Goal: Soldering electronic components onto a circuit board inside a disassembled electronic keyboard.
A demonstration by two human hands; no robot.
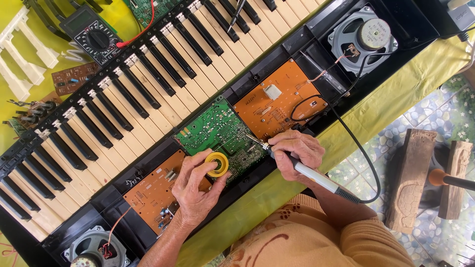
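Note:
An opened electronic keyboard (163, 94) lies across the yellow cloth. Its underside electronics show: a green circuit board (217, 129) flanked by two orange boards (279, 101) (153, 190). My left hand (195, 190) holds a small round yellow tin (216, 164) over the green board's near edge. My right hand (294, 151) grips a soldering iron (302, 170) like a pen, its metal tip resting on the green board. The iron's black cable (363, 153) loops off to the right.
Round speakers sit at the case's right end (363, 37) and left end (94, 249). A multimeter (91, 32) with red lead, loose white key strips (22, 54) and a small brown board (74, 78) lie beyond the keys. Wooden blocks (410, 178) stand on the tiled floor.

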